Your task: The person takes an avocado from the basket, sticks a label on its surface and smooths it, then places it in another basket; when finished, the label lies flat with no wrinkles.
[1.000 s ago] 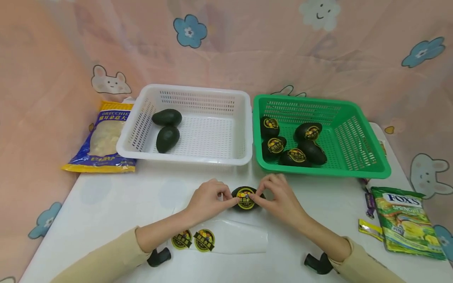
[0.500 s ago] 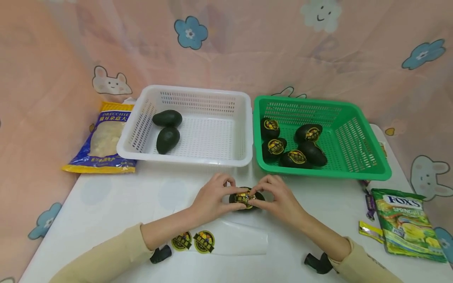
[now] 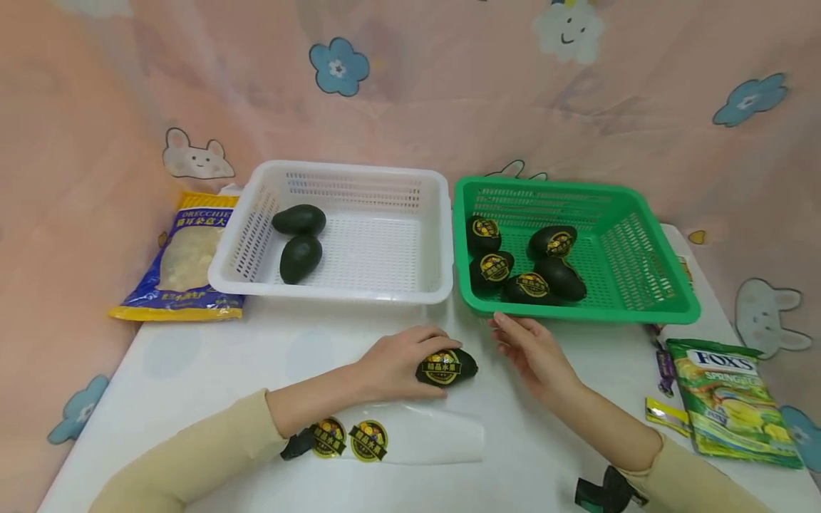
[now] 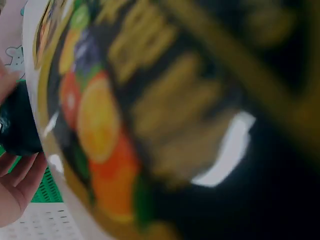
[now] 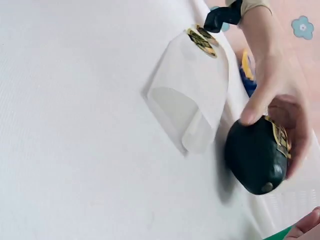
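A dark green avocado (image 3: 468, 365) with a round black-and-gold fruit sticker (image 3: 441, 368) on top is gripped by my left hand (image 3: 398, 365), thumb at the near side and fingers at the far side. The right wrist view shows this avocado (image 5: 252, 157) with its stem end facing the camera. My right hand (image 3: 537, 356) is apart from it, fingers loosely bent and holding nothing, just in front of the green basket (image 3: 616, 313). Below my left forearm lies a clear backing sheet (image 3: 436, 436) carrying two stickers (image 3: 368, 440). Those labels fill the left wrist view up close.
At the back left stands a white basket (image 3: 333, 291) with two plain avocados (image 3: 300, 258). Several stickered avocados (image 3: 494, 269) lie in the green basket. A pasta bag (image 3: 192, 263) is at left; a green candy bag (image 3: 731, 406) and small wrapped sweets (image 3: 667, 415) are at right.
My right hand has let go of the sticker and moved right, away from the avocado. My left hand has gone from pressing the sticker to gripping the avocado; the sticker now lies smoother.
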A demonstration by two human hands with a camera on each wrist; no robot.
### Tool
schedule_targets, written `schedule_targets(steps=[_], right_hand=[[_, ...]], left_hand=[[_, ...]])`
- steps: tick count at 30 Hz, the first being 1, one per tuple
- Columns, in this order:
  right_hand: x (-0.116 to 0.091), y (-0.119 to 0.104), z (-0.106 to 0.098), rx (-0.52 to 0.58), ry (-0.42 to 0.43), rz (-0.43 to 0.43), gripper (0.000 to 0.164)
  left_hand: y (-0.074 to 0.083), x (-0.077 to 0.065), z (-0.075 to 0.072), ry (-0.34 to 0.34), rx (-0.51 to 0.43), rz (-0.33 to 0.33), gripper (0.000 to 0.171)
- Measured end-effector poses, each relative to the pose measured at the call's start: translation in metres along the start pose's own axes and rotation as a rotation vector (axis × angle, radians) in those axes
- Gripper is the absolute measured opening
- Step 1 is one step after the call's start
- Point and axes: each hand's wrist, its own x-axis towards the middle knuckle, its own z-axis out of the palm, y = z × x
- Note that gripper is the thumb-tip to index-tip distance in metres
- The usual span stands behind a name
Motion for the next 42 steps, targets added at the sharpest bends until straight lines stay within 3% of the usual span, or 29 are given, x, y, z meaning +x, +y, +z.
schedule_targets(steps=[2,5,9,12,16,20,22,24,27,30,33,35,38,40,42], right_hand=[[0.001,-0.004,-0.003,0.058,0.022,0.017,0.026],[0.002,-0.005,-0.005,0.066,0.038,0.011,0.014],[0.003,-0.002,-0.009,0.066,0.049,-0.001,0.011],[0.005,0.0,-0.01,0.043,0.049,-0.004,0.013],[0.008,0.004,-0.005,0.021,0.043,0.011,0.019],[0.009,0.006,-0.002,0.035,0.04,0.012,0.02],[0.009,0.006,-0.003,0.041,0.041,0.009,0.02],[0.008,0.005,-0.004,0.051,0.043,0.005,0.02],[0.005,0.004,-0.006,0.072,0.044,0.001,0.019],[0.001,0.004,-0.002,0.04,-0.008,0.015,0.018],[-0.006,0.003,0.006,-0.071,-0.137,0.043,0.03],[-0.009,-0.002,0.015,-0.174,-0.261,0.044,0.037],[-0.01,-0.02,0.034,-0.342,-0.445,-0.028,0.032],[-0.005,-0.042,0.052,-0.461,-0.564,-0.125,0.025],[0.006,-0.069,0.074,-0.589,-0.665,-0.244,0.02]], left_hand=[[0.003,0.007,-0.004,-0.031,0.025,0.041,0.063],[0.015,0.03,-0.022,-0.008,-0.035,0.113,0.061],[0.031,0.087,-0.06,0.051,-0.084,0.123,0.063],[0.032,0.137,-0.076,0.036,0.008,0.061,0.064],[0.018,0.182,-0.071,-0.054,0.161,-0.044,0.072],[0.012,0.194,-0.063,-0.061,0.233,-0.092,0.087],[0.016,0.188,-0.062,-0.014,0.202,-0.07,0.085],[0.022,0.175,-0.062,0.05,0.104,-0.017,0.071],[0.032,0.141,-0.058,0.105,-0.193,0.066,0.034],[0.03,0.092,-0.049,0.042,-0.478,0.08,0.013],[0.016,0.038,-0.039,-0.059,-0.653,-0.047,0.017],[0.001,0.006,-0.035,-0.061,-0.736,-0.177,0.023],[-0.024,-0.03,-0.036,0.092,-0.839,-0.426,0.032],[-0.038,-0.045,-0.041,0.262,-0.92,-0.575,0.038],[-0.048,-0.052,-0.047,0.41,-0.988,-0.67,0.042]])
